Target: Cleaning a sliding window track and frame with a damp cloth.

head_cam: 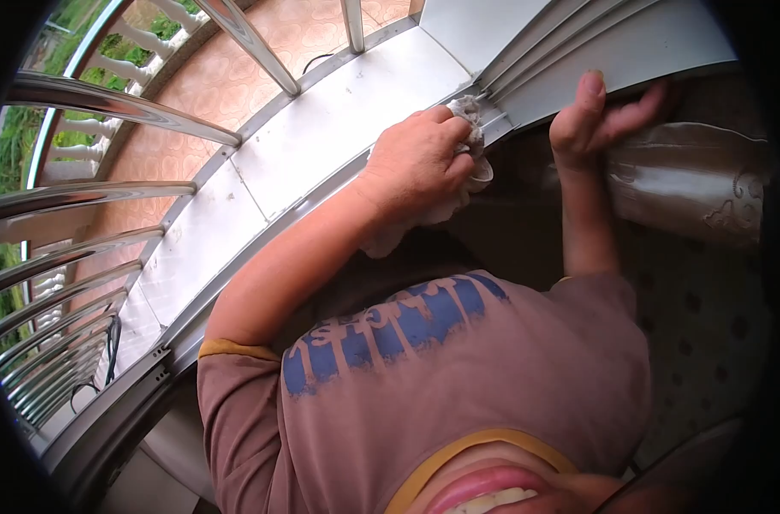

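My left hand (422, 157) is closed around a crumpled whitish cloth (470, 122), which lies against the metal window track (313, 199) near its corner with the ribbed upright frame (531, 54). Part of the cloth hangs below the wrist. My right hand (605, 122) is raised at the lower edge of the pale frame, thumb up and apart from the fingers. No held object shows in it; its fingertips are in shadow, and whether they touch the frame's edge cannot be told.
Beyond the track runs a white tiled sill (358, 83) with shiny metal bars (255, 51). Outside are a pinkish tiled floor (171, 144), a white balustrade (133, 38) and greenery. Patterned, glossy material (685, 180) lies below my right hand. Dark cables (112, 340) rest by the bars.
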The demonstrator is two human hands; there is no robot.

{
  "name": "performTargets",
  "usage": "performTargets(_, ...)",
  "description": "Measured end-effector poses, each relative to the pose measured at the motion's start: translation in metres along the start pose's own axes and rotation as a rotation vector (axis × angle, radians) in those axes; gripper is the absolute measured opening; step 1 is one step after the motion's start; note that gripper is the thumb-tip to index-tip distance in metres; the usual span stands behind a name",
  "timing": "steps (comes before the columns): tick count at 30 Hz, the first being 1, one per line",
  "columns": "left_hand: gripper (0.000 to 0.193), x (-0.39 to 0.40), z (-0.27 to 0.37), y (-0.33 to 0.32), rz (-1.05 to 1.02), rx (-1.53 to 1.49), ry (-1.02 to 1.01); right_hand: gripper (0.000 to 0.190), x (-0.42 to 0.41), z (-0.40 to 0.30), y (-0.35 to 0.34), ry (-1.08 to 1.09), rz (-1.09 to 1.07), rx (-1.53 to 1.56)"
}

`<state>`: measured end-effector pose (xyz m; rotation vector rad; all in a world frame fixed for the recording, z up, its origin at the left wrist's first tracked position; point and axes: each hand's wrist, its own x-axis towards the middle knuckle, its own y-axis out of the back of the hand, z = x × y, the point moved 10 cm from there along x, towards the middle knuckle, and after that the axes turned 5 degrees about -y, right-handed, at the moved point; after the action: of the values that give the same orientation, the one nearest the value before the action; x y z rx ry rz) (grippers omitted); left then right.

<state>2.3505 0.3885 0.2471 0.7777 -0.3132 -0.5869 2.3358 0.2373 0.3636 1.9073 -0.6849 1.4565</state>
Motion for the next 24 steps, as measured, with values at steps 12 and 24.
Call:
performTargets(12, 0.033, 0.057, -0.072, 0.010, 0.173, -0.376, 0.231, 0.063, 0.007, -0.016, -0.009, 0.066, -0.074, 0.030)
performTargets(24, 0.017, -0.193, -0.136, 0.125, 0.438, 0.659, 0.548, 0.062, 0.006, -0.015, -0.016, 0.075, -0.074, 0.068)
